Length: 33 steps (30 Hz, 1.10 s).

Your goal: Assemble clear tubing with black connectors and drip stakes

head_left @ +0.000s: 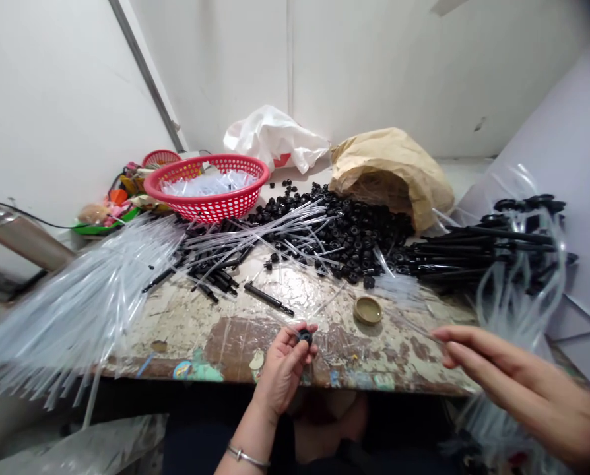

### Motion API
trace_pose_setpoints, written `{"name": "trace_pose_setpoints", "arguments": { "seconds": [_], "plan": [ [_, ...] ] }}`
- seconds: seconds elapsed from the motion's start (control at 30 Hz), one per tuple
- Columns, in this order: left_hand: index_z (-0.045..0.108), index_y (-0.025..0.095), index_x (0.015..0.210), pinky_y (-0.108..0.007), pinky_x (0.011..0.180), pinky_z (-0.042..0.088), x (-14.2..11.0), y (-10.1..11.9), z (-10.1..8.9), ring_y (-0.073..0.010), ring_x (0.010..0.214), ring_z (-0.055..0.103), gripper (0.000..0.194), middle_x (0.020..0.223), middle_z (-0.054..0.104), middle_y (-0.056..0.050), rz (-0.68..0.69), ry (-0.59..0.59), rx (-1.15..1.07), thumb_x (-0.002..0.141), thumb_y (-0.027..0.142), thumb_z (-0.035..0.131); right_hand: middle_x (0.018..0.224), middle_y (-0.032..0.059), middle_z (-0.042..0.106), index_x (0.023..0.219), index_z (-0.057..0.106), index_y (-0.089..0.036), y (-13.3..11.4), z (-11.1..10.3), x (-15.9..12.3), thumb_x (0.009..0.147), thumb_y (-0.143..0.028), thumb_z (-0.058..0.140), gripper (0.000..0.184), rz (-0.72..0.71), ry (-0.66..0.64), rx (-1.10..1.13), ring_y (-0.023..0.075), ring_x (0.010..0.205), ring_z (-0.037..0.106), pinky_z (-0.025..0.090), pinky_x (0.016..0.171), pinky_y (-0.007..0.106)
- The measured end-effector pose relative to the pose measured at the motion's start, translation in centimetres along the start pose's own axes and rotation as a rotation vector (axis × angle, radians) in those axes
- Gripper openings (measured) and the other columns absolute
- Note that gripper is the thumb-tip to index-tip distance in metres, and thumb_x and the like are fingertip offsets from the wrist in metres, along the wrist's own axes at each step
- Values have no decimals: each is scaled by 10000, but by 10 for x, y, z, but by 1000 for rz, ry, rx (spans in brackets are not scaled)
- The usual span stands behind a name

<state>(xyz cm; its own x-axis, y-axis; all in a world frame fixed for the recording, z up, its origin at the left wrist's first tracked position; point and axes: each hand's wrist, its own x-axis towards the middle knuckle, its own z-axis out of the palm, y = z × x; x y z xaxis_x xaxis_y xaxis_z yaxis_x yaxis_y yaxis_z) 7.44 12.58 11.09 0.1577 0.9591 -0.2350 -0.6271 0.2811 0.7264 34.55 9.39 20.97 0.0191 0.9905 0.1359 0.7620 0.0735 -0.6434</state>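
Observation:
My left hand [286, 363] is closed on a small round black plastic cap [305, 337], held near the table's front edge. To the right, the thumb and fingers of my right hand [493, 369] pinch the end of a thin clear tube [416, 327], which points left toward a small round dish [367, 311]. Some of the tube is blurred. A black pump stem [268, 299] lies on the worn table [255, 336], beyond my left hand. Behind it spreads a heap of black caps [354, 231], with loose clear tubes [275, 227] across it.
A red perforated basket [206, 211] with clear plastic pieces stands back left. Beside it lies a large bundle of clear tubes [92, 290]. A brown paper bag [391, 158] opens onto the caps. Black pumps with long tubes [473, 251] are piled at the right.

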Motion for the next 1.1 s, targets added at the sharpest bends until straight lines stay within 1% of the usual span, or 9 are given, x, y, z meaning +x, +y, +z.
{"name": "trace_pose_setpoints", "arguments": {
  "seconds": [0.1,0.2,0.4,0.57,0.7,0.8,0.93,1.0,1.1],
  "plan": [
    [612,193,963,-176,537,399,0,-1,-1,-73,621,552,262,918,638,-54,-5,15,19,706,192,662,922,59,688,933,649,-248,11,17,20,801,-430,453,298,-30,-98,-66,221,822,638,512,711,300],
    [595,209,1059,-169,530,387,2,-2,-3,-44,562,505,365,850,631,-30,-18,34,54,701,186,665,981,41,680,927,660,-250,21,31,35,820,-384,438,281,-68,-94,-198,226,872,627,490,766,327],
    [648,200,938,-171,530,387,2,-6,-3,-37,546,464,264,811,622,-8,11,79,92,676,191,683,933,13,693,933,666,-275,27,47,51,829,-358,423,276,-74,-134,-446,228,808,639,467,645,309],
    [645,203,912,-173,541,391,2,-5,-1,-45,561,488,233,842,643,-17,32,86,118,682,198,678,816,22,703,883,677,-289,25,48,60,809,-372,445,257,-60,-172,-527,217,704,631,391,531,269],
    [642,194,951,-183,531,396,3,-3,0,-65,586,517,255,852,650,-34,28,71,109,697,204,663,774,19,701,871,674,-292,22,46,62,804,-375,434,262,-48,-182,-561,216,674,623,361,510,271],
    [638,182,1002,-186,554,412,2,0,0,-78,624,556,282,907,660,-66,8,37,41,723,226,640,819,14,701,894,664,-288,18,40,60,811,-377,427,266,-31,-172,-481,218,703,627,404,557,289],
    [633,164,1045,-251,700,463,1,3,2,-160,789,629,334,1017,653,-111,-65,37,-44,719,234,648,933,39,669,921,636,-248,6,36,54,834,-369,408,272,-116,-141,-191,203,825,607,447,706,298],
    [637,163,1038,-262,721,470,0,3,2,-172,813,635,332,1023,654,-109,-73,54,-60,713,231,657,890,46,659,895,622,-230,-6,39,48,838,-364,404,262,-121,-180,-61,190,806,597,452,717,289],
    [640,170,1024,-199,590,456,1,0,-1,-112,688,618,337,956,675,-90,-50,80,-97,695,236,679,792,32,654,892,607,-223,-27,53,39,844,-375,395,266,-67,-321,108,171,726,594,465,663,270]
  ]
}}
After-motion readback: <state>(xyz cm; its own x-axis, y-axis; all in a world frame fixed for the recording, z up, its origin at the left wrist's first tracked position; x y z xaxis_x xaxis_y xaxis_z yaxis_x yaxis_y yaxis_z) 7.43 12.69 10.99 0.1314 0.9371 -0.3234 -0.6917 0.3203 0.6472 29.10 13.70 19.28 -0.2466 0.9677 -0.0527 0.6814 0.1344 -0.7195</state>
